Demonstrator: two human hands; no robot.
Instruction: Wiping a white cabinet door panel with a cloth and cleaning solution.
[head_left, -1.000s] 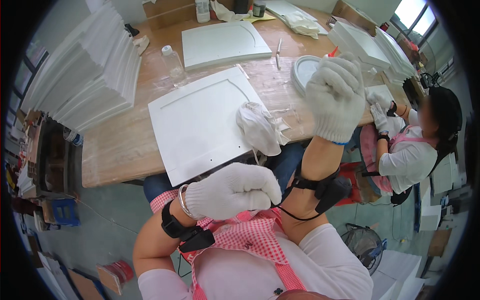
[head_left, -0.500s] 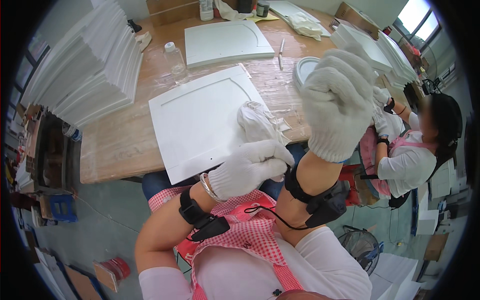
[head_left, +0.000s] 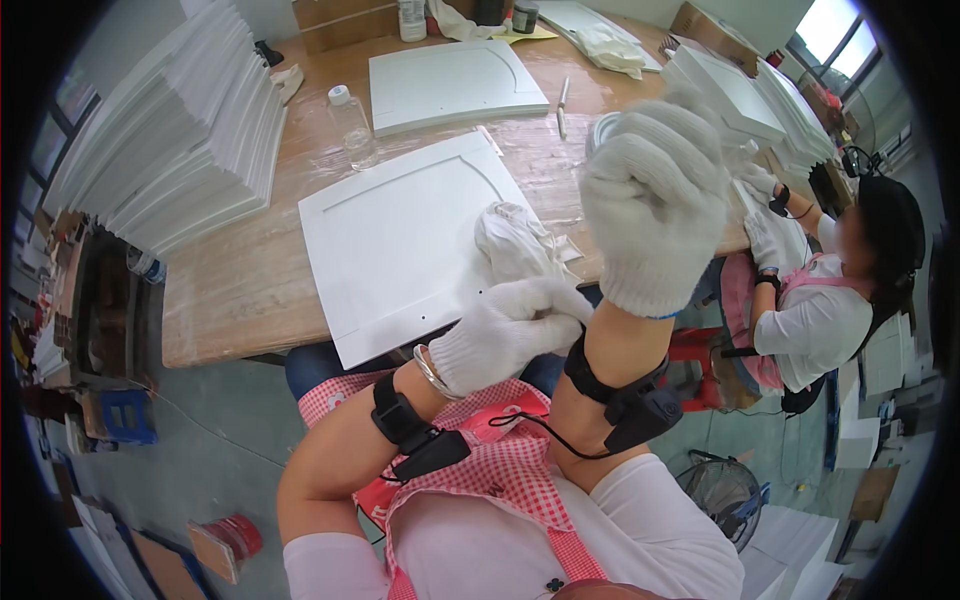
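My right hand point(head_left: 655, 205), in a white knit glove, is raised over the right side of the table with its fingers curled into a fist; nothing shows in it. My left hand point(head_left: 515, 335), gloved alike, reaches across to my right forearm. Its fingers close at the edge of the black wrist strap point(head_left: 585, 375), which carries a small black device; the fingertips are partly hidden by the forearm. A white arched panel point(head_left: 385, 255) lies on the table in front of me. On its right part rests a crumpled white cloth point(head_left: 515, 243).
A tall stack of white panels point(head_left: 185, 130) stands at left. Beyond the near panel are a clear bottle point(head_left: 350, 128), more stacked panels point(head_left: 450, 85) and a pen point(head_left: 563, 108). A tin point(head_left: 603, 130) is partly behind my right hand. A co-worker point(head_left: 825, 290) sits at right, near a floor fan point(head_left: 720, 500).
My right fist has moved slightly left and a little lower, with its forearm. My left hand has shifted slightly right. The panel and cloth have not moved.
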